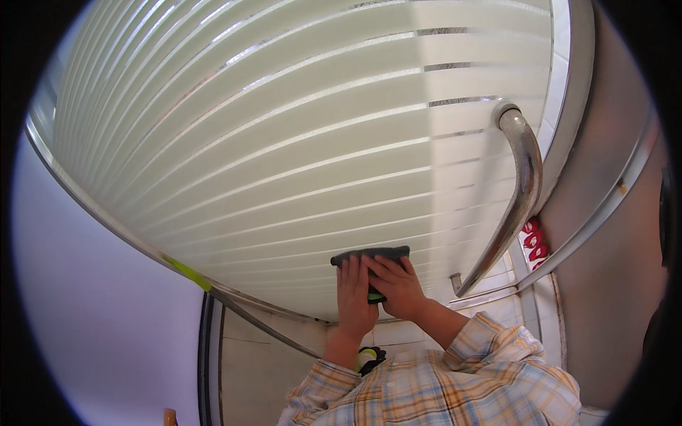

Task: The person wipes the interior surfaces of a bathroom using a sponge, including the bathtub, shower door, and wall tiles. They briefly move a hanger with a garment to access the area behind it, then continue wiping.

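A dark grey cloth (382, 253) with a green edge at its lower end lies against a frosted glass door (298, 175) with clear stripes. Side by side, my left hand (354, 303) and my right hand (397, 290) press it to the glass, low on the panel. Their fingers are stretched out and point up, so they cover much of the cloth. To the right of my right hand, a curved metal door handle (525, 175) stands out from the glass.
A pole (266, 326) with a bright green section (187, 273) slants along the door's lower left edge. A metal frame (591, 229) and grey panel (602, 319) stand at right, near a red-patterned item (534, 242). Something black and yellow-green (370, 359) shows below my left wrist.
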`<action>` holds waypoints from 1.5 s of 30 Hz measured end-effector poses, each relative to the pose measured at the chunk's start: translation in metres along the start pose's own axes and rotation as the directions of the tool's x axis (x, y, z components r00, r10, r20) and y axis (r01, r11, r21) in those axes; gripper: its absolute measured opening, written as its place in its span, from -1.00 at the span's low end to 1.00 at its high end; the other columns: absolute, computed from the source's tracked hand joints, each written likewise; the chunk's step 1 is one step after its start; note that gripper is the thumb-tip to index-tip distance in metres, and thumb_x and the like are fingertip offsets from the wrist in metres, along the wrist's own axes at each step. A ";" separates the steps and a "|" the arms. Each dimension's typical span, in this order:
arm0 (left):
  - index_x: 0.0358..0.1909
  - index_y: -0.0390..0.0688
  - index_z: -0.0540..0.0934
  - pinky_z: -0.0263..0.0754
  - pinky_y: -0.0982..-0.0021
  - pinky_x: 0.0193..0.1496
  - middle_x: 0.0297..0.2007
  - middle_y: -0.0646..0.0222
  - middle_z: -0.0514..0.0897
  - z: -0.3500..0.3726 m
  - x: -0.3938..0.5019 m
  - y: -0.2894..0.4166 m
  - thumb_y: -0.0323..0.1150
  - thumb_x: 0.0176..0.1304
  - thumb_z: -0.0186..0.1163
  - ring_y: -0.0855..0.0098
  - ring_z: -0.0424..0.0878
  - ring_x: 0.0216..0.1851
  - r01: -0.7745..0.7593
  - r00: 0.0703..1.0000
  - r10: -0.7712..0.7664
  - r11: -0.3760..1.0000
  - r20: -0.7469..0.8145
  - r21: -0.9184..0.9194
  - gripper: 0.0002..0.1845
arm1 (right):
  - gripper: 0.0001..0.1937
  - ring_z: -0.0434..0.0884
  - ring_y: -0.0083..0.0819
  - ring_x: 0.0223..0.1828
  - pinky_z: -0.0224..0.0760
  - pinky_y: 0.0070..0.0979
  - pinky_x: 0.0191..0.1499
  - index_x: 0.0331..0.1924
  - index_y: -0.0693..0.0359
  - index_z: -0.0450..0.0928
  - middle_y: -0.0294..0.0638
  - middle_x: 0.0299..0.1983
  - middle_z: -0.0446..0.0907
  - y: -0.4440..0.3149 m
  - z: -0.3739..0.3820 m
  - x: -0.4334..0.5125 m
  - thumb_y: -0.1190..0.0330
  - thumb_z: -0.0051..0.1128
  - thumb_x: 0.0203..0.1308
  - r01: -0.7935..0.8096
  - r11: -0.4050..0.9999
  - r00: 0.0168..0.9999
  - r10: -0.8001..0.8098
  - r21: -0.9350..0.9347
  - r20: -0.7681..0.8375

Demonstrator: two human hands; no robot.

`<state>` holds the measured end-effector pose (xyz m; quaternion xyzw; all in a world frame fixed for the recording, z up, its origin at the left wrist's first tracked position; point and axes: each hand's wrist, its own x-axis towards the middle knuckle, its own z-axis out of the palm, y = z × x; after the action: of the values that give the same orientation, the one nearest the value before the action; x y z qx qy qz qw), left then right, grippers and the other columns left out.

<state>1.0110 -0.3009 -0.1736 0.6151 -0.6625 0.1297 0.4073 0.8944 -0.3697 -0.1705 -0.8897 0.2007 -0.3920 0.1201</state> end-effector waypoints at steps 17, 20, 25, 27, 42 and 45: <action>0.31 -0.35 0.17 -0.17 0.00 0.41 0.34 -0.11 0.11 -0.031 -0.023 -0.045 -0.62 0.14 -0.11 -0.07 0.02 0.39 0.079 0.997 -0.079 0.997 -0.012 0.010 -0.39 | -0.53 0.31 -0.54 0.27 0.18 -0.44 0.13 0.07 0.10 0.51 -0.43 0.30 0.32 -0.031 0.033 0.032 0.47 0.00 -0.04 0.150 0.989 0.989 -0.150 -0.009 -0.006; 0.31 -0.34 0.17 -0.19 -0.03 0.40 0.34 -0.10 0.12 -0.040 -0.024 -0.053 -0.63 0.10 -0.12 -0.08 0.02 0.39 0.081 0.996 -0.081 0.997 -0.026 -0.004 -0.36 | -0.53 0.32 -0.53 0.26 0.19 -0.44 0.13 0.06 0.10 0.52 -0.42 0.29 0.32 -0.040 0.041 0.038 0.47 0.00 -0.06 0.147 0.989 0.989 -0.147 -0.030 -0.008; 0.32 -0.32 0.18 -0.19 -0.08 0.39 0.34 -0.10 0.13 -0.074 -0.004 -0.073 -0.64 0.03 -0.15 -0.09 0.01 0.39 0.097 0.980 -0.098 0.995 -0.174 -0.014 -0.32 | -0.53 0.34 -0.51 0.24 0.20 -0.40 0.11 0.06 0.14 0.51 -0.37 0.29 0.32 -0.063 0.051 0.079 0.46 0.00 -0.07 0.237 0.971 0.970 -0.234 0.030 -0.071; 0.32 -0.32 0.17 -0.17 -0.07 0.39 0.34 -0.11 0.12 -0.083 -0.004 -0.080 -0.63 0.03 -0.12 -0.09 0.02 0.38 0.054 0.984 -0.054 0.999 -0.170 -0.003 -0.32 | -0.52 0.31 -0.53 0.26 0.08 -0.39 0.17 0.07 0.09 0.51 -0.41 0.31 0.31 -0.071 0.058 0.087 0.45 0.02 -0.07 0.235 0.971 0.969 -0.231 0.039 -0.089; 0.33 -0.31 0.16 -0.09 0.02 0.39 0.35 -0.14 0.07 -0.136 -0.031 -0.161 -0.63 0.12 -0.11 -0.14 0.00 0.38 0.122 0.953 -0.129 0.992 -0.274 -0.043 -0.36 | -0.54 0.24 -0.55 0.32 0.08 -0.46 0.24 0.11 0.17 0.46 -0.39 0.34 0.26 -0.126 0.132 0.130 0.38 -0.03 0.05 0.340 0.940 0.939 -0.339 0.019 -0.051; 0.33 -0.31 0.15 -0.10 0.04 0.39 0.35 -0.13 0.07 -0.142 -0.037 -0.172 -0.63 0.11 -0.11 -0.14 -0.01 0.38 0.120 0.963 -0.117 0.993 -0.243 -0.003 -0.36 | -0.58 0.19 -0.68 0.34 -0.42 -0.38 0.42 0.07 -0.06 0.52 -0.55 0.29 0.32 -0.135 0.142 0.131 0.39 -0.06 0.07 0.297 0.953 0.955 -0.296 -0.064 0.029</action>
<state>1.2203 -0.2148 -0.1661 0.6355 -0.5690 0.1832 0.4887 1.1161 -0.3002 -0.1300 -0.9171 0.0767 -0.3899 0.0318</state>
